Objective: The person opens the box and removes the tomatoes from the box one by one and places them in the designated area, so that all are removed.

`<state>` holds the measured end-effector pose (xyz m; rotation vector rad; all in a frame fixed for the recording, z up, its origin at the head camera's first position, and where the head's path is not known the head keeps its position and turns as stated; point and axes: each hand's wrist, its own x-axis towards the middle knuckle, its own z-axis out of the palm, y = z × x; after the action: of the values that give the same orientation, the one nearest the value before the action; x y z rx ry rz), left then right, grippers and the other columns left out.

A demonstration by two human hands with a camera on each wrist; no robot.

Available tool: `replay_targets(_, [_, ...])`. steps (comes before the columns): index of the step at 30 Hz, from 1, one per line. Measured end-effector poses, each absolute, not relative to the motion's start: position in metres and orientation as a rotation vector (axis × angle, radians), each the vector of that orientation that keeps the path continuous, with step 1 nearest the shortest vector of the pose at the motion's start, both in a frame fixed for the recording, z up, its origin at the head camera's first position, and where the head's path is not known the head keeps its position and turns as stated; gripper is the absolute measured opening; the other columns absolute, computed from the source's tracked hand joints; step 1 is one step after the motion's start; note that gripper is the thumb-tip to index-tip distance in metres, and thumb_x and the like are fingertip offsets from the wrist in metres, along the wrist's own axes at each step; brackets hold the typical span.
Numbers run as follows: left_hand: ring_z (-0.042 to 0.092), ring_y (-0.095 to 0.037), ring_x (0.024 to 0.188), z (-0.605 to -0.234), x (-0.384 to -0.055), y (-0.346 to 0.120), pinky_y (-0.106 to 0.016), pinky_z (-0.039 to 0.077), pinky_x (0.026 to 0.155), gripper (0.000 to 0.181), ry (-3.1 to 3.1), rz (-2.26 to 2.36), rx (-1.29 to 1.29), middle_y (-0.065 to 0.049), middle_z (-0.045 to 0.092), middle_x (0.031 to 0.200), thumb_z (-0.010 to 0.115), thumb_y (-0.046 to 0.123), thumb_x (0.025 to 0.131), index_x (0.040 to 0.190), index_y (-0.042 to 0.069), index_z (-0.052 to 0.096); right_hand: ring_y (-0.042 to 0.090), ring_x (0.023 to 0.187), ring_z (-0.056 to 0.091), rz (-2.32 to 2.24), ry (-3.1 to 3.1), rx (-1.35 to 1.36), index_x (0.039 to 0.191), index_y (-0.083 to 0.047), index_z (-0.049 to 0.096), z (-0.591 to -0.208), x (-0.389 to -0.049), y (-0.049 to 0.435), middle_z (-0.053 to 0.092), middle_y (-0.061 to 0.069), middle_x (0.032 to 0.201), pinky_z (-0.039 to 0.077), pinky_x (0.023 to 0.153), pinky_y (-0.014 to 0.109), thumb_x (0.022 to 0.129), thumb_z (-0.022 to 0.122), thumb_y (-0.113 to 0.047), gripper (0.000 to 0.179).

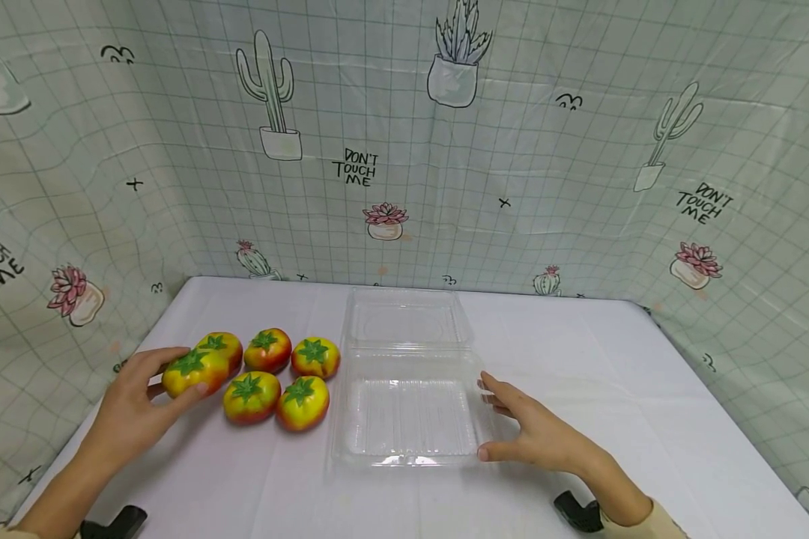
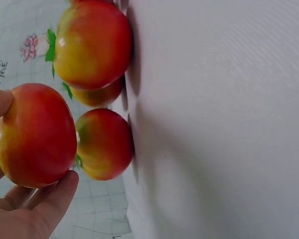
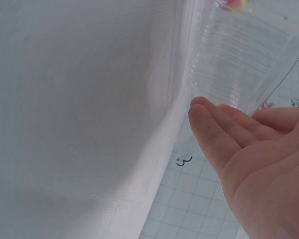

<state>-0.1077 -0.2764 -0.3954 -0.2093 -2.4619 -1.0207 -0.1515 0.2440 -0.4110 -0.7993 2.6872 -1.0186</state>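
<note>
My left hand (image 1: 135,397) grips a red-and-yellow tomato (image 1: 194,373) with a green star-shaped top, thumb on one side and fingers on the other. In the left wrist view, that held tomato (image 2: 37,135) is raised off the table. Several similar tomatoes, among them a front one (image 1: 303,403) and a back one (image 1: 267,349), sit close by to its right. A clear plastic clamshell box (image 1: 411,419) lies with its lid (image 1: 404,318) folded back. At the box's right side is my right hand (image 1: 539,430), fingers extended; whether they touch the wall I cannot tell.
A white cloth covers the table (image 1: 580,359). Around its back and sides hangs a pale grid-patterned curtain (image 1: 404,135) with cactus drawings. Black straps or mounts, one by the left wrist (image 1: 116,522) and one by the right (image 1: 577,511), show near the front edge.
</note>
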Motion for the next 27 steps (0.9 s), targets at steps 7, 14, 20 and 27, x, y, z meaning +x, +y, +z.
replay_targets(7, [0.038, 0.011, 0.097, -0.404, -0.107, -0.281, 0.001, 0.038, 0.072, 0.047, -2.479, -1.031, -0.198, -0.012, 0.048, 0.117, 0.076, 0.01, 0.081, 0.122, 0.001, 0.055, 0.03, 0.129, 0.045, -1.013, 2.685, -0.782, 0.152, -0.007, 0.019, -0.411, -0.151, 0.244, 0.032, 0.005, 0.152, 0.039, 0.103, 0.048, 0.075, 0.078, -0.046, 0.104])
replay_targets(14, [0.036, 0.013, 0.096, -0.407, -0.108, -0.285, 0.0, 0.038, 0.071, 0.05, -2.542, -1.057, -0.17, -0.015, 0.048, 0.119, 0.077, 0.012, 0.081, 0.123, 0.001, 0.054, 0.03, 0.128, 0.046, -1.011, 2.686, -0.79, 0.152, -0.007, 0.02, -0.41, -0.152, 0.244, 0.033, 0.007, 0.151, 0.039, 0.103, 0.048, 0.075, 0.078, -0.046, 0.104])
replay_targets(20, [0.045, -0.008, 0.104, -0.409, -0.108, -0.289, -0.002, 0.038, 0.071, 0.052, -2.633, -1.062, -0.126, -0.019, 0.047, 0.121, 0.076, 0.02, 0.082, 0.123, 0.001, 0.051, 0.03, 0.128, 0.046, -1.013, 2.68, -0.788, 0.152, -0.007, 0.02, -0.41, -0.152, 0.244, 0.033, 0.007, 0.151, 0.039, 0.103, 0.048, 0.076, 0.078, -0.045, 0.103])
replay_targets(27, [0.048, -0.039, 0.108, -0.411, -0.111, -0.292, -0.004, 0.037, 0.072, 0.054, -2.701, -1.1, -0.128, -0.023, 0.047, 0.122, 0.076, 0.02, 0.082, 0.122, -0.004, 0.049, 0.03, 0.128, 0.046, -1.015, 2.681, -0.779, 0.152, -0.007, 0.02, -0.41, -0.152, 0.244, 0.032, 0.005, 0.151, 0.039, 0.103, 0.047, 0.076, 0.078, -0.044, 0.103])
